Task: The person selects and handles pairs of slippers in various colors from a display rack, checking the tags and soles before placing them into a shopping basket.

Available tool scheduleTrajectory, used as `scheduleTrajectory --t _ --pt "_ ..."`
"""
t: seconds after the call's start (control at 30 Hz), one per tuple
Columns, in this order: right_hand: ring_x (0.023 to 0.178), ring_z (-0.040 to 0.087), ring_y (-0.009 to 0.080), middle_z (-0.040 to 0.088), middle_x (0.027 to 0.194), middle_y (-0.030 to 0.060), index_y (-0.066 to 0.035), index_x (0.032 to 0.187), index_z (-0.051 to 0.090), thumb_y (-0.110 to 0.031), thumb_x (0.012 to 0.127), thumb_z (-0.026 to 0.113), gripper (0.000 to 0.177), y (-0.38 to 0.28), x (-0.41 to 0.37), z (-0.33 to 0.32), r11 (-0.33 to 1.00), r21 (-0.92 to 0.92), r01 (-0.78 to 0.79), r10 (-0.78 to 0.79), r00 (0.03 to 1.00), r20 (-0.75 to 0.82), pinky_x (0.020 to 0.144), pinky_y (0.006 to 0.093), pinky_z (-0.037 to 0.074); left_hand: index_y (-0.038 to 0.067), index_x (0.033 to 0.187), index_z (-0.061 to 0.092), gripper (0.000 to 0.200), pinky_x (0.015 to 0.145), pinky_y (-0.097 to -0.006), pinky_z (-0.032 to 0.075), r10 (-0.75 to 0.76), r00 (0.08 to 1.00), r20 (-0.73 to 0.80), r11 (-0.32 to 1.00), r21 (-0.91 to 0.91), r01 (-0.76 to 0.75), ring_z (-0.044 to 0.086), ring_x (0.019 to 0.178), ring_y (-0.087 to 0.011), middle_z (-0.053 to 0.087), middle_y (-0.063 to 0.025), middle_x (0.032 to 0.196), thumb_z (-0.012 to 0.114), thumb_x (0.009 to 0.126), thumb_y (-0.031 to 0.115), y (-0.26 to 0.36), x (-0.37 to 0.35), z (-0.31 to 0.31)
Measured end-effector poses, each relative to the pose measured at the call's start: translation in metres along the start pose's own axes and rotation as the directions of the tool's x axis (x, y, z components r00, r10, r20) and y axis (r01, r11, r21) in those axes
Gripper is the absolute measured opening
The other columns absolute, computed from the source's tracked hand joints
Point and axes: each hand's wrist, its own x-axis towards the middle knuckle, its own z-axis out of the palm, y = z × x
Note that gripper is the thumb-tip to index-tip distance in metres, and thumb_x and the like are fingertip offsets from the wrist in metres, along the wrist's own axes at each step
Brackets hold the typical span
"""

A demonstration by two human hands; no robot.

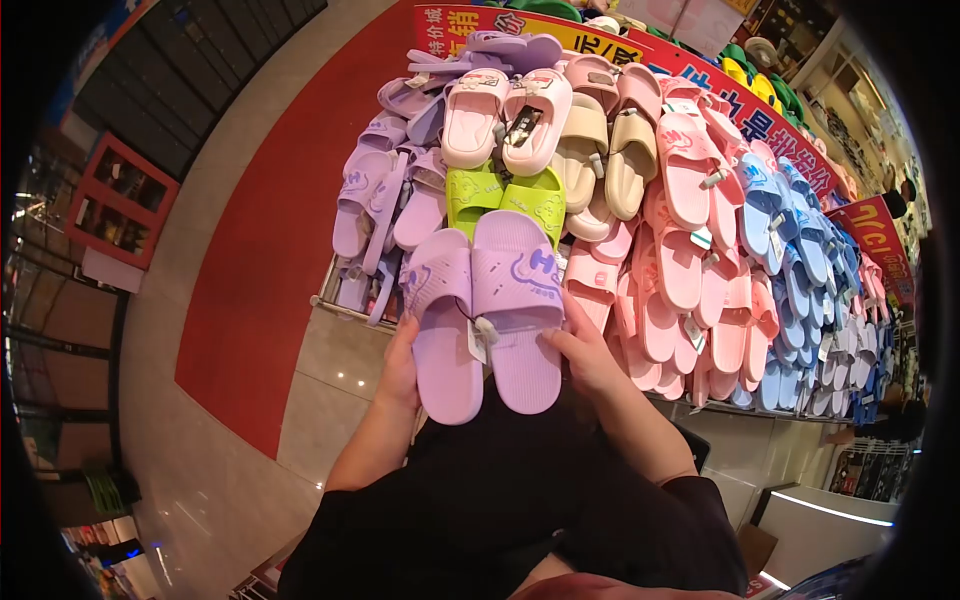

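Note:
A pair of purple slide slippers [448, 370] with ribbed soles and a darker blue-purple print on the straps is held up in front of me, joined by a tie with a small white tag [478, 340]. My left hand [402, 362] grips the outer edge of the left slipper. Around the outer side of the other slipper, my right hand [583, 345] is closed, its thumb on top near the strap. Just beyond them lie green slippers [508, 200], partly covered by the purple pair. White slippers [475, 125] with small figures on the straps sit above those.
A display rack [330, 305] carries piled slippers: purple ones [360, 200] at left, beige ones [582, 150], pink ones [685, 180], and blue ones [790, 235] at right. A red sign [700, 80] runs along the back. Red carpet [260, 250] crosses the tiled floor at left.

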Motion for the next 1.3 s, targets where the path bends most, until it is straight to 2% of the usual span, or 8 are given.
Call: scheduleTrajectory --t 0.2,0.27,0.5,0.73,1.03,1.17,1.23,1.3 --pt "0.105 0.059 0.0138 0.057 0.123 0.0087 -0.006 0.15 0.021 -0.003 0.089 0.054 0.069 0.023 0.03 0.01 0.995 -0.034 -0.092 0.094 0.994 0.062 0.088 0.0288 0.049 0.002 0.134 0.044 0.045 0.091 -0.0375 0.052 0.136 0.978 -0.156 0.952 0.294 -0.085 0.063 0.106 -0.0245 0.061 -0.0134 0.12 0.039 0.104 0.035 0.03 0.012 -0.034" --pt "0.108 0.058 0.0152 0.053 0.127 0.0085 -0.007 0.151 0.016 -0.003 0.089 0.055 0.074 0.036 0.032 0.014 0.981 -0.117 -0.156 0.164 0.985 0.058 0.091 0.0292 0.048 0.001 0.136 0.041 0.041 0.095 -0.0344 0.049 0.121 0.96 -0.254 0.674 0.731 0.108 0.061 0.109 -0.0227 0.059 -0.0126 0.121 0.044 0.103 0.025 0.035 0.01 -0.058" --pt "0.126 0.049 0.0279 0.044 0.14 0.0186 -0.005 0.151 0.01 -0.008 0.089 0.056 0.077 0.057 0.046 0.056 0.919 -0.386 0.083 0.045 0.949 0.312 0.106 0.0386 0.039 0.015 0.153 0.002 0.108 0.112 -0.0449 0.03 0.204 0.978 0.038 0.896 0.395 -0.202 0.03 0.138 -0.0301 0.027 -0.0145 0.15 0.077 0.075 0.021 0.034 -0.038 -0.058" --pt "0.129 0.046 0.0295 0.044 0.14 0.0236 0.002 0.15 0.01 -0.017 0.091 0.061 0.08 0.043 0.066 0.088 0.815 -0.544 0.199 0.073 0.896 0.438 0.107 0.038 0.036 0.017 0.153 0.006 0.1 0.108 -0.0399 0.035 0.5 0.859 -0.108 0.598 0.76 -0.253 0.038 0.132 -0.0264 0.033 -0.0111 0.145 0.076 0.082 0.018 0.018 -0.025 -0.084" --pt "0.126 0.05 0.0306 0.042 0.141 0.0249 -0.005 0.154 0.006 -0.018 0.095 0.058 0.08 0.019 0.116 0.104 0.869 -0.429 0.246 -0.014 0.879 0.476 0.1 0.0383 0.044 0.006 0.147 0.018 0.076 0.1 -0.0348 0.041 0.662 0.738 -0.131 0.624 0.642 -0.445 0.046 0.122 -0.0239 0.044 -0.0139 0.137 0.066 0.09 0.018 0.13 0.116 -0.054" --pt "0.118 0.056 0.0274 0.041 0.145 0.0224 -0.006 0.153 0.013 -0.018 0.095 0.058 0.074 0.017 0.082 0.071 0.832 -0.512 0.214 0.025 0.907 0.42 0.095 0.0372 0.048 0.003 0.148 0.017 0.087 0.103 -0.0405 0.039 0.779 0.627 -0.019 0.312 0.879 -0.361 0.049 0.121 -0.0311 0.044 -0.0221 0.135 0.071 0.084 0.027 0.187 0.199 -0.047" --pt "0.11 0.061 0.0263 0.045 0.141 0.0217 -0.005 0.151 0.019 -0.019 0.095 0.057 0.069 0.028 0.062 0.042 0.803 -0.58 0.138 0.119 0.916 0.384 0.091 0.0359 0.05 0.001 0.149 0.017 0.095 0.105 -0.0425 0.038 0.838 0.518 0.17 -0.093 0.981 -0.171 0.048 0.124 -0.0371 0.044 -0.0283 0.135 0.074 0.078 0.03 0.213 0.245 -0.052" --pt "0.108 0.061 0.0245 0.05 0.136 0.0202 -0.006 0.149 0.026 -0.018 0.095 0.057 0.064 0.033 0.039 0.018 0.774 -0.63 0.062 0.183 0.931 0.317 0.091 0.0349 0.05 0.0 0.149 0.018 0.097 0.105 -0.0435 0.038 0.785 0.595 0.172 -0.087 0.982 -0.17 0.047 0.125 -0.0392 0.043 -0.0301 0.136 0.074 0.076 0.031 0.229 0.274 -0.03"
